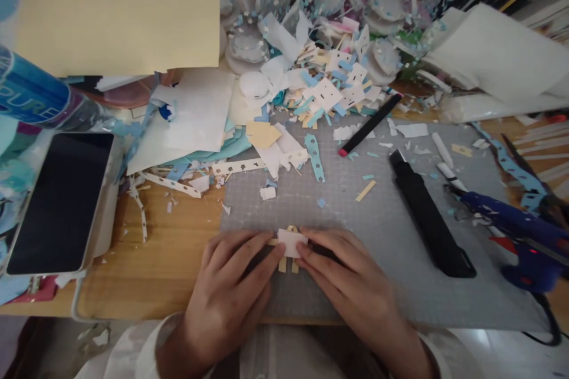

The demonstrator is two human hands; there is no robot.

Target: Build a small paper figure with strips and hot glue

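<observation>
A small white paper rectangle with yellow paper strips lies at the front of the grey cutting mat. Two strips stick out below it, one to the left, and a folded bit shows above. My left hand pinches its left side with thumb and fingers. From the right, my right hand grips the opposite side, its thumb near the lower right corner. The undersides of the fingers are hidden.
A black utility knife and a blue glue gun lie at the right, a dark pen behind. Paper cut-outs pile up at the back. A phone and a bottle are at the left.
</observation>
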